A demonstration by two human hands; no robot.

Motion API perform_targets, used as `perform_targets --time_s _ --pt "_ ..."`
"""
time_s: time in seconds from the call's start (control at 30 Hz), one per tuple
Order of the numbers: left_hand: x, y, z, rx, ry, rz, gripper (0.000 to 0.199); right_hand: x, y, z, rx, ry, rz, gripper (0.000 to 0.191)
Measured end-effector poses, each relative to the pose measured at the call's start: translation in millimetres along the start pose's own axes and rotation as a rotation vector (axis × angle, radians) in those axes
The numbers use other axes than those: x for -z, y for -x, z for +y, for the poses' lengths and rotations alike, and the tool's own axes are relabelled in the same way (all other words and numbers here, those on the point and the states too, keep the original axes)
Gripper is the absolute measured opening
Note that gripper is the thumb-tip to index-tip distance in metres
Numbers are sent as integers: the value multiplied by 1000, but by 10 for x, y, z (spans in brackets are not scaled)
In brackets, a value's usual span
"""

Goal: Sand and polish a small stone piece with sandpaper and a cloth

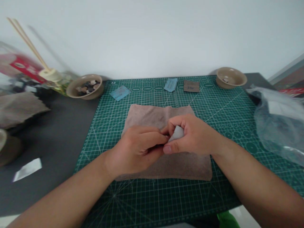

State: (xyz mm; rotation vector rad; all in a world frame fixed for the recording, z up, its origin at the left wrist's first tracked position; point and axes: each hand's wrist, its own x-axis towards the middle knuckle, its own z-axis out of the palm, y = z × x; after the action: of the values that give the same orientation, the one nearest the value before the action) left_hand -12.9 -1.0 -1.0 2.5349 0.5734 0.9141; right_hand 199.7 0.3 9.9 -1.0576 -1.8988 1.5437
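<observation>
Over a brownish-pink cloth [163, 169] on the green cutting mat, my two hands meet at the fingertips. My right hand [190, 134] is closed round a small light grey piece [177, 133], which looks like folded sandpaper or cloth. The fingers of my left hand [140, 147] are pinched together against the fingers of my right. Whatever lies between the left fingertips is hidden.
Behind the cloth, two blue squares [120, 93] [170, 85] and a brown square [191, 86] lie on the mat [99, 136]. A bowl of stones [71, 91] stands back left, another bowl [219, 83] back right. A plastic bag [275, 126] lies right, a reed diffuser [50, 75] left.
</observation>
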Motion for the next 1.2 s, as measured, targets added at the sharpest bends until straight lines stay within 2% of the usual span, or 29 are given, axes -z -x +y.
perform_targets --time_s 0.2,0.33,0.57,1.2 --pt "99 -26 34 -45 122 137 12 61 25 -5 -24 -353 -79 35" --pt "135 -6 29 -30 177 158 20 52 27 -16 -18 -473 -75 34" --pt "158 -24 63 -12 225 179 21 48 33 -8 -28 -642 -121 33" --pt "122 -2 27 -75 38 113 17 26 6 -27 1 -350 -42 27"
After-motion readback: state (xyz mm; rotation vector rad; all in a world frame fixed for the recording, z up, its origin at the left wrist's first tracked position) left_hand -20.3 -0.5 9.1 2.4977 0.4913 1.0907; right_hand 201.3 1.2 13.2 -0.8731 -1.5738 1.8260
